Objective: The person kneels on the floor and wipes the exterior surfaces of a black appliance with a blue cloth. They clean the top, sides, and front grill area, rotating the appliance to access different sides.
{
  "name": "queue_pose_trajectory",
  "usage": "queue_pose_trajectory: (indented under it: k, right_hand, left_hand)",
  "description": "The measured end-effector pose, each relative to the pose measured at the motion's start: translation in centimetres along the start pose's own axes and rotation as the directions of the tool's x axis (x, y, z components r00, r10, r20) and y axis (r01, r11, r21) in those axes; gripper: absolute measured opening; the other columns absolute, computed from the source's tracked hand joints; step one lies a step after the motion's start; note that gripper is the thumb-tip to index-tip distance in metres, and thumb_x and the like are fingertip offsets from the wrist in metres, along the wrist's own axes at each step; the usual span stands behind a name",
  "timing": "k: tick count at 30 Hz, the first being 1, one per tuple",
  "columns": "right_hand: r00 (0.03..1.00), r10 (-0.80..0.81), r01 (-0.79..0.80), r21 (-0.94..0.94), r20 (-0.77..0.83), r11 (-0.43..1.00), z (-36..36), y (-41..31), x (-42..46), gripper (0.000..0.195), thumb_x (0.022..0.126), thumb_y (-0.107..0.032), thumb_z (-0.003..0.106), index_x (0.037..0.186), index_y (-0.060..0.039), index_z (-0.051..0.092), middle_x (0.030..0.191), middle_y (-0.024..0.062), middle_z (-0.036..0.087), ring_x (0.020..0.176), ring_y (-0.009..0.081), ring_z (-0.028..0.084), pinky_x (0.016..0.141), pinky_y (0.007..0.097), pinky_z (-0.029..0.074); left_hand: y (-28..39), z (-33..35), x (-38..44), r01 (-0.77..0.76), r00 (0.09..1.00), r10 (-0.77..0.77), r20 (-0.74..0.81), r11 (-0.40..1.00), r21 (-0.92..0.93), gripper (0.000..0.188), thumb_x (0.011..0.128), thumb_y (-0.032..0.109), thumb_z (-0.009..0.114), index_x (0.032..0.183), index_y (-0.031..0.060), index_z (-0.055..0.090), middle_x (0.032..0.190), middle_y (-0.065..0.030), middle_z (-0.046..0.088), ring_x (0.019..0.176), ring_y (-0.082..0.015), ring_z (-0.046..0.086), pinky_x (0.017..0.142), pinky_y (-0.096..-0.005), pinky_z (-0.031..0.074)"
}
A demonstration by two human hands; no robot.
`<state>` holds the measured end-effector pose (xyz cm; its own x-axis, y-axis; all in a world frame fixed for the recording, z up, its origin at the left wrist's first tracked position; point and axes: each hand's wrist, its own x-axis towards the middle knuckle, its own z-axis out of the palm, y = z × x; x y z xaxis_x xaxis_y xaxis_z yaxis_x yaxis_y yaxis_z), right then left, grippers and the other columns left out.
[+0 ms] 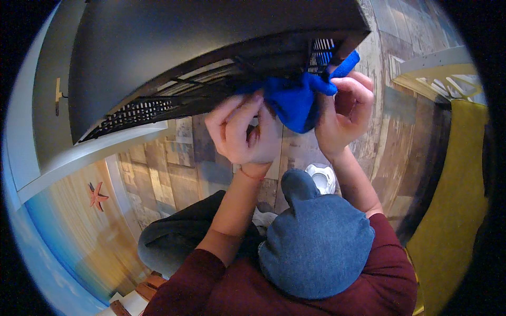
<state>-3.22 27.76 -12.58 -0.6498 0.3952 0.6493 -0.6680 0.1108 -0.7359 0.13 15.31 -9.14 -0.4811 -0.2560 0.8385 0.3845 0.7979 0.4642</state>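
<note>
A bright blue cloth (296, 104) hangs bunched between my two hands, just under the front edge of a large black cabinet-like casing (205, 35). My left hand (245, 126) pinches the cloth's left part, its fingertips partly hidden beneath the casing. My right hand (346, 106) grips the cloth's right side, where a twisted end sticks up above the fingers beside the casing's right corner. Black perforated panels (138, 112) and thin bars show on the casing's open side, and the cloth lies against that side. How far the cloth reaches inside is hidden in shadow.
Below is a patchwork wood-look floor (182, 158). My bent knee in blue denim (320, 245) and a white shoe (320, 177) are under my arms. A mustard-yellow upholstered surface (454, 189) lies to the right. On the left is a beach-pattern panel with a red starfish (97, 196).
</note>
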Motion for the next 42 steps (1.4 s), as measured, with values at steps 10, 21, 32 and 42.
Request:
queue_pose_trajectory:
  k: [10,21,32,42]
  right_hand:
    - [0.989,0.118,-0.105,-0.131,0.090,0.986,-1.4,1.4,-2.3,0.027,0.075,0.011,0.069,0.097,-0.0017,0.061,0.089,0.0108,0.054,0.078,0.0222,0.054,0.069,0.0299,0.046]
    - [0.863,-0.431,0.472,-0.116,0.265,0.874,3.1,-10.5,12.8,0.033,0.074,-0.004,0.075,0.103,-0.0127,0.062,0.108,0.0111,0.056,0.098,0.0288,0.054,0.085,0.0380,0.044]
    - [0.721,0.047,0.536,-0.599,0.691,0.595,7.7,-13.3,14.3,0.037,0.093,-0.012,0.056,0.129,-0.0011,0.059,0.138,0.0222,0.053,0.132,0.0380,0.048,0.111,0.0512,0.036]
    - [0.582,-0.094,0.614,-0.361,0.808,0.702,18.1,-13.9,11.0,0.045,0.090,-0.017,0.059,0.127,0.0084,0.053,0.137,0.0329,0.048,0.130,0.0442,0.047,0.110,0.0499,0.037]
  left_hand:
    - [-0.2,0.7,-2.7,0.010,0.961,-0.001,0.275,0.999,-0.034,0.028,0.067,0.000,0.079,0.093,0.0089,0.072,0.093,-0.0087,0.065,0.080,-0.0257,0.066,0.072,-0.0335,0.054]
    - [3.3,-4.2,10.6,-0.180,0.936,0.154,-0.317,0.982,-0.055,0.025,0.084,0.010,0.072,0.105,0.0094,0.059,0.109,-0.0122,0.052,0.100,-0.0300,0.058,0.096,-0.0494,0.046]
    - [3.5,-3.4,17.5,-0.243,0.808,-0.020,0.589,0.899,0.364,0.045,0.091,0.028,0.055,0.134,0.0164,0.060,0.146,-0.0208,0.046,0.135,-0.0513,0.036,0.107,-0.0681,0.024]
    - [-9.2,-9.4,24.4,-0.429,0.650,0.046,0.759,0.846,0.316,0.051,0.096,0.031,0.049,0.145,0.0187,0.045,0.152,-0.0164,0.039,0.133,-0.0595,0.032,0.107,-0.0668,0.027]
